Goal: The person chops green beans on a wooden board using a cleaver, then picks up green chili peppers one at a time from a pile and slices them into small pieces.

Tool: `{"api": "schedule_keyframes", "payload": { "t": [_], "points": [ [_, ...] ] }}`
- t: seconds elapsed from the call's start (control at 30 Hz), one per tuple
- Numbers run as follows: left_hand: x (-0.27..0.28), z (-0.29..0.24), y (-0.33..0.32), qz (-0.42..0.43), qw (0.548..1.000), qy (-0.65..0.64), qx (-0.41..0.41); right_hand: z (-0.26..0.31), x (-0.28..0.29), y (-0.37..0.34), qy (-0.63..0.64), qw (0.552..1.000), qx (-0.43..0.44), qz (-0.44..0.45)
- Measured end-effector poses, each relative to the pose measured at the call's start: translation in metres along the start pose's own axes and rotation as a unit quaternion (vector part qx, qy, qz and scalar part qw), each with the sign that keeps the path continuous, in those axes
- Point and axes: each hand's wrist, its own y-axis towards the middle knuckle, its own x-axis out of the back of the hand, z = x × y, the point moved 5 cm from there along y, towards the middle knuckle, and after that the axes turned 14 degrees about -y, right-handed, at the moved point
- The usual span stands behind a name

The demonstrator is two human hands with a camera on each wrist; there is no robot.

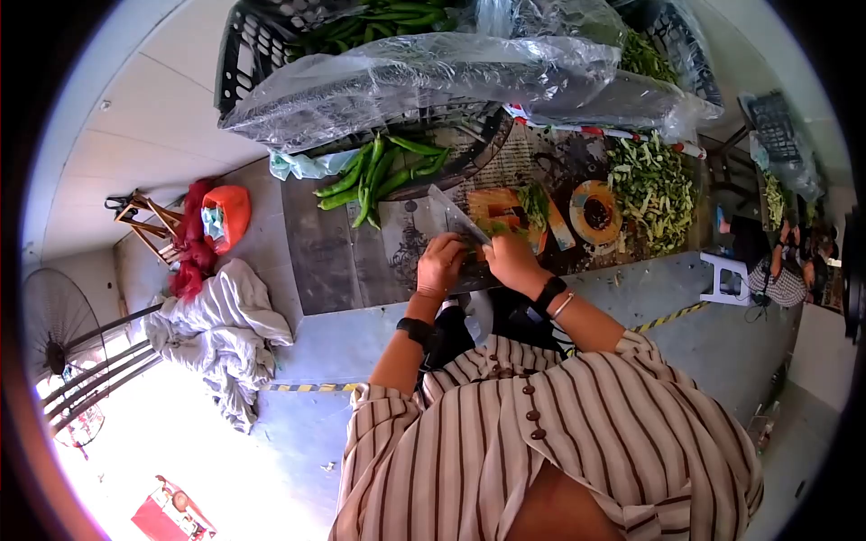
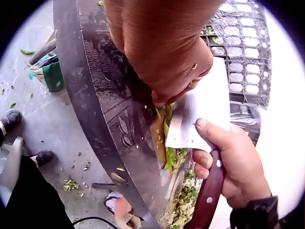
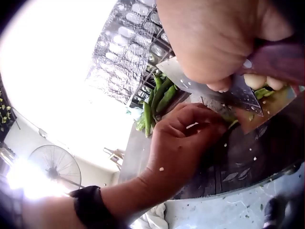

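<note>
My right hand (image 1: 514,260) grips the dark red wooden handle of a cleaver (image 2: 209,107), thumb laid against the blade. The wide blade stands right beside the fingers of my left hand (image 3: 183,138). That hand's curled fingertips press and hold a green pepper (image 2: 167,131) down on the work table, and the hand covers part of it. An orange printed patch (image 1: 503,206) lies under the cutting spot, with cut green bits (image 1: 534,204) on it. Several whole long green peppers (image 1: 372,180) lie left of the blade. A heap of chopped pepper (image 1: 654,194) spreads at the table's right.
Black crates (image 1: 236,68) lined with clear plastic (image 1: 388,90) stand along the table's far side, holding more peppers. A white stool (image 1: 724,278) and another seated person (image 1: 780,279) are at the right. Grey cloth (image 1: 225,325) and an orange bag (image 1: 233,216) lie at the left.
</note>
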Motion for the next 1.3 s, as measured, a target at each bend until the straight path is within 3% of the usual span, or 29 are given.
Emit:
{"api": "schedule_keyframes", "payload": {
  "t": [0.83,1.03,1.3],
  "points": [
    [0.007,0.002,-0.008,0.002,1.000,0.013,-0.020,0.011,-0.017,-0.009,-0.014,0.997,0.013,0.072],
    [0.006,0.002,-0.006,-0.007,0.999,0.027,-0.029,0.013,-0.012,0.013,-0.003,0.999,-0.021,-0.024],
    [0.007,0.002,-0.006,-0.021,1.000,0.008,-0.022,0.012,-0.007,-0.011,0.002,1.000,0.025,-0.004]
  ]
}}
